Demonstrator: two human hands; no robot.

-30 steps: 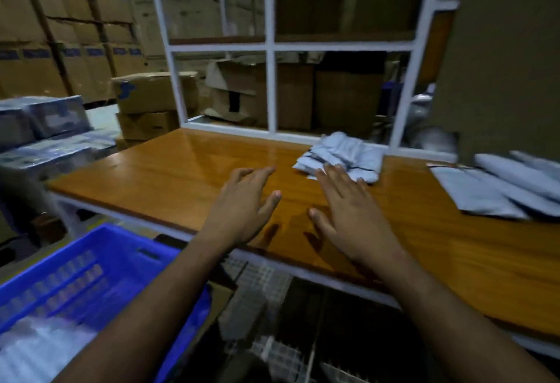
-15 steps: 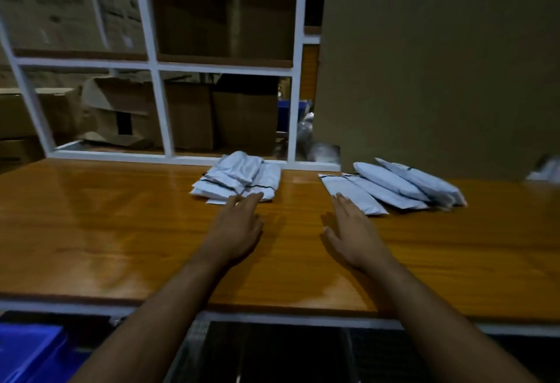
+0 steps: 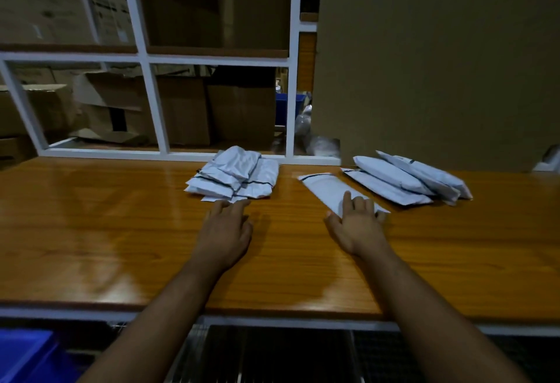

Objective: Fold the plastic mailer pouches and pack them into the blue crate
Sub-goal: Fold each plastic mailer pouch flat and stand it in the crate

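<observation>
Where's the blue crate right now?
Only a corner of the blue crate shows, bottom left of the head view, below the wooden table's front edge, left of the left arm.

Head-worn view, downward over table (image 3: 91, 246)

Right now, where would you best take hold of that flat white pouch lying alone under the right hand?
Probably at its near end, from the front edge of the table. The single pouch lies flat and slanted, its near end under the right hand, so fingers can slide it clear and pinch it.

Dim storeroom: white shelving (image 3: 142, 58), cardboard boxes (image 3: 181, 110), wooden tabletop (image 3: 106, 231).
</observation>
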